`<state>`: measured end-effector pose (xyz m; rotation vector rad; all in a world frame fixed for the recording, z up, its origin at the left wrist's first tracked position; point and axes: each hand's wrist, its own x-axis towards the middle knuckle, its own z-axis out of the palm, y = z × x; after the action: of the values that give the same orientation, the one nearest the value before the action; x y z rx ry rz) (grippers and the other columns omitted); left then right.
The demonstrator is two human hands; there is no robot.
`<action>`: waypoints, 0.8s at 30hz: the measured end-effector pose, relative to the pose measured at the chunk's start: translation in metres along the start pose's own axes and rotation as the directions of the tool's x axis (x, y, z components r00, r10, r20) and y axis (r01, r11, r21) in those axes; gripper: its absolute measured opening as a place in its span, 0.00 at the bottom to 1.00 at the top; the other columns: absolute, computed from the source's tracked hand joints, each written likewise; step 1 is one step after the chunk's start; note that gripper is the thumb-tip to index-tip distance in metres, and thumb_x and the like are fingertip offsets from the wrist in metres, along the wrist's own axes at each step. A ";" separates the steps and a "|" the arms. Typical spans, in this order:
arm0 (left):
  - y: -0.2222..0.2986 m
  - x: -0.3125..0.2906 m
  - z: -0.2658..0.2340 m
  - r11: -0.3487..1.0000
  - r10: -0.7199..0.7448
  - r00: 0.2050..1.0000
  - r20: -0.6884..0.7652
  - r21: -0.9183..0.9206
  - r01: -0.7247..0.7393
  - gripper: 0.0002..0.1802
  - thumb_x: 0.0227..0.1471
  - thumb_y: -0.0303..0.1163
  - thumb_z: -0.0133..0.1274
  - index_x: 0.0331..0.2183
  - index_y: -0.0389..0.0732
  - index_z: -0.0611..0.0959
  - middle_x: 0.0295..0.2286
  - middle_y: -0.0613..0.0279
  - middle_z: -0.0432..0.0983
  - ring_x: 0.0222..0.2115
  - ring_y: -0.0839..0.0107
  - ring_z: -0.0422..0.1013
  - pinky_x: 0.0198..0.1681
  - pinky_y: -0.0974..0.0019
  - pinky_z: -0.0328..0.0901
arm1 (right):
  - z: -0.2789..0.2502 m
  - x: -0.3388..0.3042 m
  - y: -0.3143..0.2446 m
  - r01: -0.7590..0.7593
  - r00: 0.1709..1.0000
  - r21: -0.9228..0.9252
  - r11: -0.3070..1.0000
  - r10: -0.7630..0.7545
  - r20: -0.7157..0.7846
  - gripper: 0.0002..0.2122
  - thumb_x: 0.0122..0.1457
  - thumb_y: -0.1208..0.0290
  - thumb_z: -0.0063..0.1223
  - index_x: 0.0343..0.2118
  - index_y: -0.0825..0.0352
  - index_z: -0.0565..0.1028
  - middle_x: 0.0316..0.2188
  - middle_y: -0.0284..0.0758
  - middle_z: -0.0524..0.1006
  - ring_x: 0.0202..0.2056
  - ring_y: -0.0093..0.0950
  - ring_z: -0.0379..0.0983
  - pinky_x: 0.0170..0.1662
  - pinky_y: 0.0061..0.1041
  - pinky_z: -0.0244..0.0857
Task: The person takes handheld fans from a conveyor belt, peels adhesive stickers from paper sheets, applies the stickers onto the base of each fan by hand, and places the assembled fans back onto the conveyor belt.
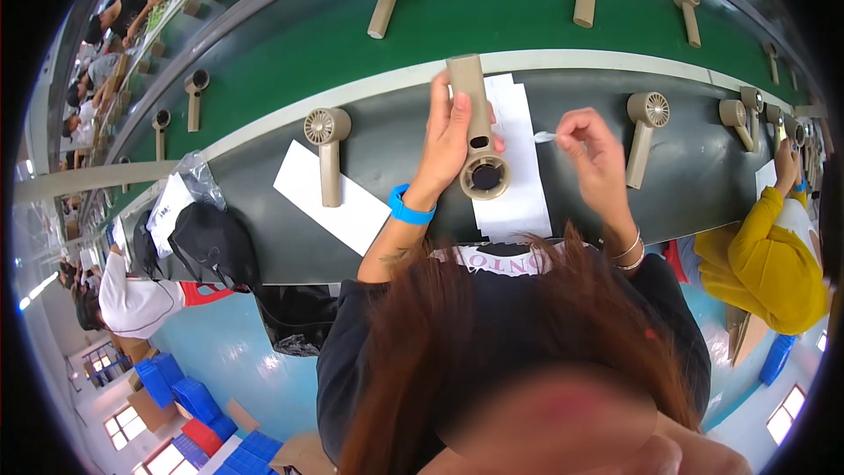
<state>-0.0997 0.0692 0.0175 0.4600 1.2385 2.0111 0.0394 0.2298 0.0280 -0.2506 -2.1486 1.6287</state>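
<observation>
My left hand (447,137) is wrapped round the handle of a beige handheld fan (470,79). The fan's round head, with a dark centre, points toward me and its handle points away. To the right, my right hand (593,154) pinches a small whitish, translucent piece (544,137) between thumb and fingers, apart from the fan. What exactly this piece is cannot be made out. White paper sheets (519,185) lie on the dark bench beneath the fan.
A handheld fan (329,159) lies to my left by a white sheet (316,203); another fan (646,128) lies to my right. Several more rest on the green conveyor belt (492,0). A black bag (211,242) is at left. A co-worker in yellow (774,251) sits at right.
</observation>
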 end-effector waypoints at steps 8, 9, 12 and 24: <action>0.007 -0.011 -0.007 0.669 0.494 0.836 0.240 0.509 -0.542 0.20 0.47 0.23 0.54 0.44 0.39 0.74 0.43 0.55 0.70 0.41 0.64 0.70 0.43 0.67 0.64 | 0.017 0.019 -0.044 0.066 0.997 0.326 0.943 -0.072 0.007 0.16 0.54 0.83 0.51 0.44 0.67 0.62 0.30 0.32 0.69 0.37 0.22 0.67 0.41 0.20 0.60; 0.006 -0.013 -0.007 0.670 0.491 0.838 0.237 0.512 -0.537 0.20 0.47 0.23 0.54 0.44 0.39 0.74 0.43 0.55 0.70 0.41 0.64 0.70 0.43 0.67 0.64 | 0.020 0.020 -0.042 0.062 0.998 0.329 0.942 -0.068 0.009 0.16 0.54 0.83 0.51 0.44 0.67 0.62 0.30 0.32 0.69 0.37 0.22 0.67 0.41 0.20 0.60; 0.002 -0.022 -0.011 0.670 0.445 0.862 0.243 0.549 -0.500 0.20 0.45 0.23 0.55 0.44 0.40 0.76 0.45 0.54 0.70 0.43 0.60 0.68 0.44 0.64 0.64 | 0.028 0.020 -0.040 0.058 0.997 0.335 0.941 -0.075 0.037 0.16 0.53 0.84 0.52 0.43 0.67 0.62 0.29 0.33 0.70 0.41 0.26 0.69 0.44 0.23 0.62; 0.011 -0.050 0.008 0.829 0.291 0.953 0.087 0.474 -0.296 0.23 0.44 0.18 0.55 0.46 0.37 0.76 0.46 0.54 0.68 0.40 0.66 0.72 0.33 0.72 0.72 | 0.034 0.013 -0.051 -0.081 0.987 0.371 0.925 0.023 0.159 0.13 0.53 0.86 0.51 0.39 0.69 0.63 0.30 0.34 0.71 0.46 0.28 0.69 0.44 0.22 0.65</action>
<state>-0.0647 0.0344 0.0343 0.9538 1.7605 1.9207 0.0192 0.1905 0.0723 -0.0668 -1.8903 2.1098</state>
